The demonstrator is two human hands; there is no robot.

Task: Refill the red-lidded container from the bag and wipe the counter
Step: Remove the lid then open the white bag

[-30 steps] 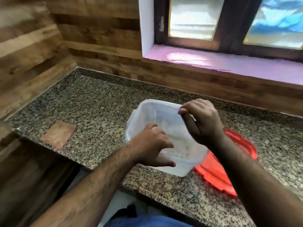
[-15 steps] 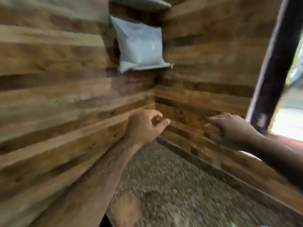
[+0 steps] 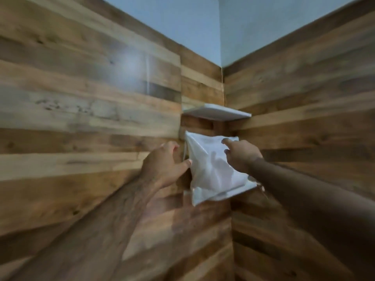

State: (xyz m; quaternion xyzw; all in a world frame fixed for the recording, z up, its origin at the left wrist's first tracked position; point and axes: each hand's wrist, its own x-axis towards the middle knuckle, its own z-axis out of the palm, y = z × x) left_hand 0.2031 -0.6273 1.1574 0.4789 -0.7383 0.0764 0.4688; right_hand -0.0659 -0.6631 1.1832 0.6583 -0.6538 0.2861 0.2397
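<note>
A white, filled plastic bag (image 3: 211,175) stands on a small corner shelf (image 3: 250,187) where the two wood-panelled walls meet. My left hand (image 3: 164,165) is at the bag's left edge, fingers spread, with the thumb touching the bag's front. My right hand (image 3: 241,156) reaches from the right, and its fingertips rest on the bag's upper right corner. Neither hand has closed around the bag. The container, its red lid and the counter are out of view.
A second white corner shelf (image 3: 217,114) sits just above the bag, leaving little room over it. Wood-panelled walls (image 3: 81,118) close in on the left and right. Pale blue wall shows above the panelling.
My hands left the open container on the counter and rose to the corner. My view swung up from the counter to the shelf, and both hands now touch the bag.
</note>
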